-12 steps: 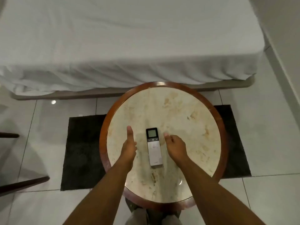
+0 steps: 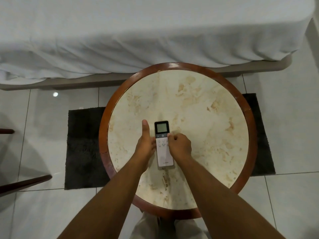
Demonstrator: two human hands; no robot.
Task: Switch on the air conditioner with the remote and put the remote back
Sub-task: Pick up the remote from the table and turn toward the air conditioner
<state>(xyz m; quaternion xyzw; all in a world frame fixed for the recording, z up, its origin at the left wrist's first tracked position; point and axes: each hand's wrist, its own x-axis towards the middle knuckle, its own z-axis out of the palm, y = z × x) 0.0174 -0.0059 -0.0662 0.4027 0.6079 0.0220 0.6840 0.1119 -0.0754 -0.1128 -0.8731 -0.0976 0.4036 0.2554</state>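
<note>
The air conditioner remote (image 2: 163, 155), white with a dark top and a grey screen, lies flat near the middle of the round marble-topped table (image 2: 198, 109), screen end away from me. My left hand (image 2: 145, 144) presses against its left edge, thumb stretched out along the table. My right hand (image 2: 180, 146) has its fingers curled over the remote's right edge near the power button. The remote sits squeezed between both hands and still rests on the tabletop. No air conditioner is in view.
The table has a brown wooden rim (image 2: 249, 118) and stands on a dark mat (image 2: 82, 144) on white floor tiles. A bed with a white sheet (image 2: 138, 40) lies just beyond it. Dark wooden furniture legs (image 2: 25, 183) reach in from the left.
Both hands have closed in from either side and now touch the remote's edges. The view has come closer to the table. The remote has not shifted.
</note>
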